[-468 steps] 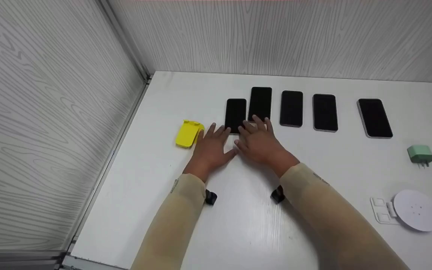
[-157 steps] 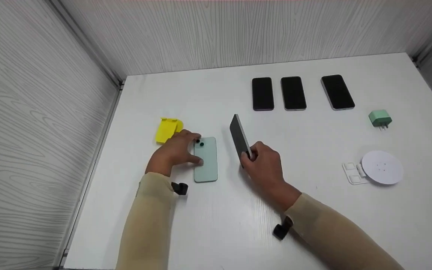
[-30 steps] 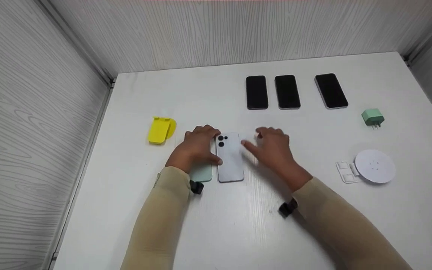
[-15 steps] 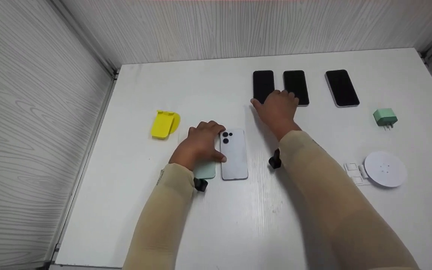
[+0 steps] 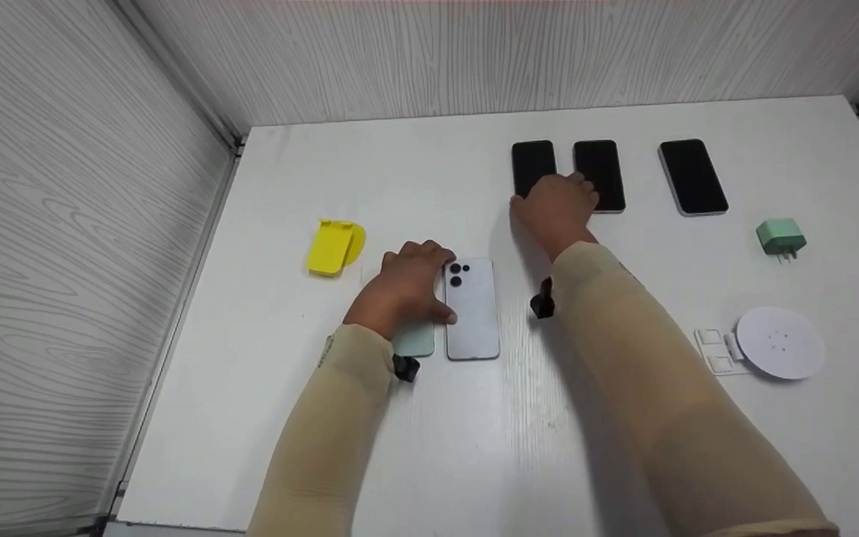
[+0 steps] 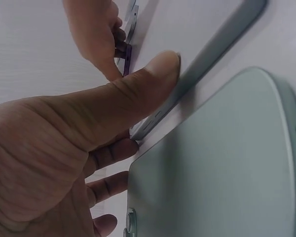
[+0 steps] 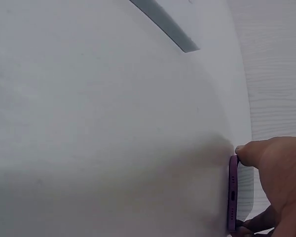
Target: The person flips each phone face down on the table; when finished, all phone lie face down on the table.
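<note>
A white smartphone (image 5: 474,317) lies back up on the table, its cameras at the top left. My left hand (image 5: 407,283) touches its left side with thumb and fingertips, the thumb lying over its edge in the left wrist view. Under that hand a pale green smartphone (image 5: 416,341) lies back up, partly hidden, parallel to the white one. Farther back, my right hand (image 5: 558,209) grips a black-screened smartphone (image 5: 533,160) by its two long sides. Its purple bottom edge (image 7: 232,195) shows between thumb and fingers in the right wrist view.
Two more black-screened smartphones, one beside the right hand (image 5: 601,175) and one farther right (image 5: 694,177), lie face up. A green charger plug (image 5: 781,235) and a white round-topped stand (image 5: 780,343) are at the right. A yellow phone stand (image 5: 331,247) lies at the left.
Two phones from the back row have come forward and now lie back up, side by side. Over the last second my right hand has left the white phone and reached back to the purple-edged one.
</note>
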Demonstrator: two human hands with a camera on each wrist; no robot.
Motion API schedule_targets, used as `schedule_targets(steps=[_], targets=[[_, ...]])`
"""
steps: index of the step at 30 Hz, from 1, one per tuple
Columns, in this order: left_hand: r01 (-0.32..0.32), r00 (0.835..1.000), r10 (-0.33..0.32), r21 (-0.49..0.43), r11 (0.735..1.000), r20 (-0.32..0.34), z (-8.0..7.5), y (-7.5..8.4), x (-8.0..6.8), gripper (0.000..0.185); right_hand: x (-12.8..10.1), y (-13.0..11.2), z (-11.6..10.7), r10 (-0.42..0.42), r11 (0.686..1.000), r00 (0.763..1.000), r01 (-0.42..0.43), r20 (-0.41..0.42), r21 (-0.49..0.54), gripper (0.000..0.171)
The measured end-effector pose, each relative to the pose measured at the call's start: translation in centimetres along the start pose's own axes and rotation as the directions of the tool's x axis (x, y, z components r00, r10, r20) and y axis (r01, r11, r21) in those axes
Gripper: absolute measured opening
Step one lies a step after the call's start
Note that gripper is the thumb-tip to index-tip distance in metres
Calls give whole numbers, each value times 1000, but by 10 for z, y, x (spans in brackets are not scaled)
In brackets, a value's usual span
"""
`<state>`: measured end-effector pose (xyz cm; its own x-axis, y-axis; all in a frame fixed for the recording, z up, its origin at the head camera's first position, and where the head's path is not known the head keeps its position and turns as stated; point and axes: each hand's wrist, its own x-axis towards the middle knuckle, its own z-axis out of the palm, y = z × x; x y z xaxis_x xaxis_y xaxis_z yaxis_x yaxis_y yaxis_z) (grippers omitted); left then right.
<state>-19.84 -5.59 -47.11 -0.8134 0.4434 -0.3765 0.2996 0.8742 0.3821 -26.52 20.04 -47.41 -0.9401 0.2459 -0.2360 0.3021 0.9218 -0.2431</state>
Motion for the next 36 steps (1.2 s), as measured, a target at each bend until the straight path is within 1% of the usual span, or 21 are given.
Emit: schedule_targets(steps=[2,5,8,10,13,15,17,19,23,26,31,36], targets=[[-5,1000,5,5,1000,0,-1,2,1,96,0,2,-5,15,1000,1000,-15,22,18,78],[-8,1000,8,13,1000,5,-2,4,2,96,-1,6,-10,28,999,998,-30,57,44,86],[-9,1000,9,16,1000,6,-2,6,3,95,-5,12,-13,20,997,999,-24,43,79,88],[-2,1000,2,11,1000,7,-2,7,3,95,-8,16,-15,-2,994,1000,1,7,107,82],[10,1000,-10,9,1000,6,-3,8,2,96,-17,23,-14,-33,985,997,46,-76,169,65],[22,1000,-22,7,1000,11,-3,8,3,97,-24,27,-11,-49,974,989,77,-137,211,54],[21,1000,-21,13,1000,14,-2,8,3,97,-33,31,-6,-46,959,980,97,-192,265,42],[21,1000,-21,12,1000,15,-2,7,4,97,-42,35,-1,-36,945,972,108,-231,309,33],[32,999,-32,8,999,17,-2,5,3,97,-59,40,9,-13,920,965,114,-262,374,31],[34,999,-34,12,999,16,-2,5,3,97,-70,42,15,-7,912,961,119,-276,392,31],[29,999,-29,13,999,16,-1,5,2,97,-88,46,22,-5,907,957,127,-292,402,29],[38,999,-38,5,999,25,-1,5,2,97,-106,51,29,-28,912,948,154,-317,380,29]])
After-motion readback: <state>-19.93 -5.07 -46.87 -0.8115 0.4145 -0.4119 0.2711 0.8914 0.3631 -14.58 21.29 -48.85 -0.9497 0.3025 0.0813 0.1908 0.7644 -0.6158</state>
